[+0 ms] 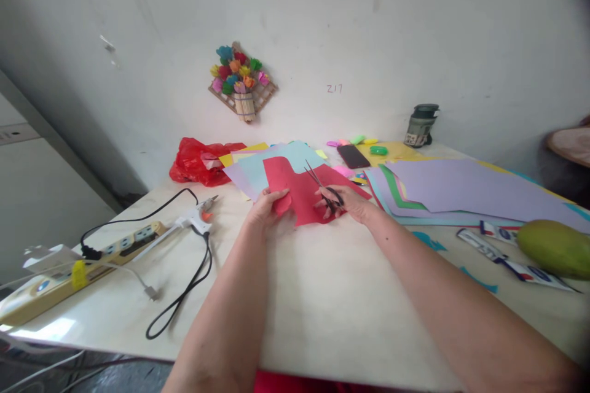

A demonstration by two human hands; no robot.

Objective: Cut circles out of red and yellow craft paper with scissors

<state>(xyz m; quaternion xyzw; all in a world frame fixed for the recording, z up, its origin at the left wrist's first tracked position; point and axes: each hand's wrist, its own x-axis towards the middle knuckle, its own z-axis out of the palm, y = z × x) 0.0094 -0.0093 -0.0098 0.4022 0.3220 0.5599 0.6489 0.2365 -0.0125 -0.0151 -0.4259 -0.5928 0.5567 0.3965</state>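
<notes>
A sheet of red paper [302,193] with cut, uneven edges is held up over the middle of the table. My left hand [268,206] pinches its lower left part between thumb and fingers. My right hand [343,201] grips black-handled scissors [314,173], its fingers in the handle loops. The scissor blades point up and to the left, slightly apart, and lie across the red paper in view. Behind the red paper, light blue and lilac sheets [295,153] are spread on the table.
At left stand a glue gun [196,221] with a looped black cord and a power strip [115,252]. A red plastic bag [198,163], a phone [353,156] and a bottle [421,126] are at the back. Stacked coloured paper [461,190], glue tubes [539,273] and a green fruit [555,249] lie right.
</notes>
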